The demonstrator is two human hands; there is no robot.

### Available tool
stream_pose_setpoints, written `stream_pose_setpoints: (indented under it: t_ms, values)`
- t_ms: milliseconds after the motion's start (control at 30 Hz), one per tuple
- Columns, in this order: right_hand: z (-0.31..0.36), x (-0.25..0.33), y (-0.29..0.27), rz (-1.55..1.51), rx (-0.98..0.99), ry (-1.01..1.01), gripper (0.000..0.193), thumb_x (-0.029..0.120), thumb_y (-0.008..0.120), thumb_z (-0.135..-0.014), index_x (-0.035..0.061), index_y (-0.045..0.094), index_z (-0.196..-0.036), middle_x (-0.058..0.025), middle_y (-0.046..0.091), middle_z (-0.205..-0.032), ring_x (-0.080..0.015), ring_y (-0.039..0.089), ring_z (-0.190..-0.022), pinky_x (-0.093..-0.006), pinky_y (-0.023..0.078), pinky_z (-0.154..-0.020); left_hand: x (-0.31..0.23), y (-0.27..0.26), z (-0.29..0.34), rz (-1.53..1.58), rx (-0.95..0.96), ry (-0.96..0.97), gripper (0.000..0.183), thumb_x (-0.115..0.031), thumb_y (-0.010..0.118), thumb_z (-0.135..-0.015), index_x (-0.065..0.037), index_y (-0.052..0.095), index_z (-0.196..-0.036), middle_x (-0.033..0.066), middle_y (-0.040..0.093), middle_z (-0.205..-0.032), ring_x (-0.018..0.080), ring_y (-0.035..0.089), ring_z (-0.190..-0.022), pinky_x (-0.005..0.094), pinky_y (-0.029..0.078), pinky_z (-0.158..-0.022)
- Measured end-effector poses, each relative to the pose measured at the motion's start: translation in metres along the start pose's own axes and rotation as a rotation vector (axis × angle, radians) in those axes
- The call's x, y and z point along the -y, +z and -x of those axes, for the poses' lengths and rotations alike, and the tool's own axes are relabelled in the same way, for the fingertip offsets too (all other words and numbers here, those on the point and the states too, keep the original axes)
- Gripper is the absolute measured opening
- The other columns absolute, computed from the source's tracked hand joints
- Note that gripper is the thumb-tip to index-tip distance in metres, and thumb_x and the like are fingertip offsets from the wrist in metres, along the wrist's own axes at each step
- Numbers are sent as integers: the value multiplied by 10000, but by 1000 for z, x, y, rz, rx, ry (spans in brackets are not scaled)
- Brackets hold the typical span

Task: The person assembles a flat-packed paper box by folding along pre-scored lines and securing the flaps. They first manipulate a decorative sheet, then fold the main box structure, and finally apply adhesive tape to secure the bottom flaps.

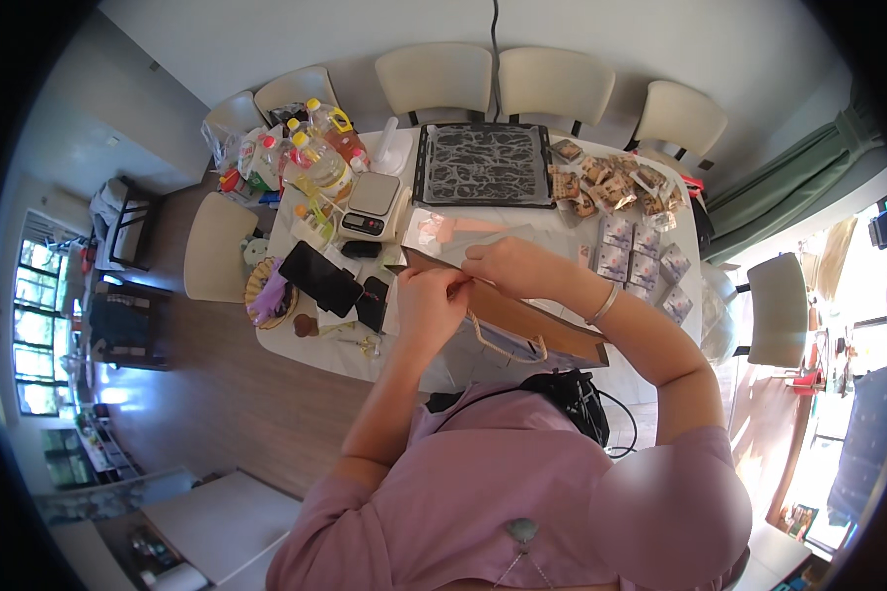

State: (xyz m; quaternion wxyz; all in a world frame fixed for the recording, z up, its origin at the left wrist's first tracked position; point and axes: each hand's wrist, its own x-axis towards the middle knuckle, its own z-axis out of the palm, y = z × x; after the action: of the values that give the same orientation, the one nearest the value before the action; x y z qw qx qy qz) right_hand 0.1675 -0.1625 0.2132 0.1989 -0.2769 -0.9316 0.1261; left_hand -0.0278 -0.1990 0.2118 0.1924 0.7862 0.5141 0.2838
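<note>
Left hand (431, 297): narrow, pinching the paper bag (534, 320) at its left end
Right hand (508, 267): holding the bag's rim, fingers curled
Bag: open, near side of the white table (315, 358)
Far middle: black tray (483, 204)

On my feed, the white table (284, 342) bears a black tray (485, 165) at its far edge, packets (601, 182) right of it and boxes (645, 268) nearer; leftward I see bottles (323, 167), a scale (367, 225) and, at the rim, a basket (253, 286).
</note>
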Motion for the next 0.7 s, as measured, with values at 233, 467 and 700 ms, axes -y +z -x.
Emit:
stream_pose_setpoints:
  t_ms: [233, 467, 700]
  values:
    - [-1, -5, -1, 80, -11, -84, 171, 80, 672, -745, 36, 627, -904, -105, 573, -832, -316, 626, -724, -417, 529, -646, 1, 3, 4, 27, -31, 3, 152, -205, 771, -780, -60, 730, -795, 68, 704, -709, 248, 654, -675, 470, 403, -983]
    - [-5, -5, 10, -360, 33, -83, 144, -9, 639, -727, 15, 621, -868, -137, 612, -889, -342, 612, -755, -418, 510, -671, 2, -1, 7, -51, 25, -15, 152, -194, 764, -751, -56, 721, -800, 77, 696, -743, 267, 659, -724, 508, 385, -1002]
    - [-3, -21, 11, -587, 167, 54, 49, -27, 598, -798, -11, 552, -793, -128, 644, -801, -294, 613, -718, -389, 513, -675, -4, -2, 12, -36, 24, -49, 147, -214, 757, -778, -73, 729, -809, 73, 707, -763, 263, 668, -748, 538, 342, -1044]
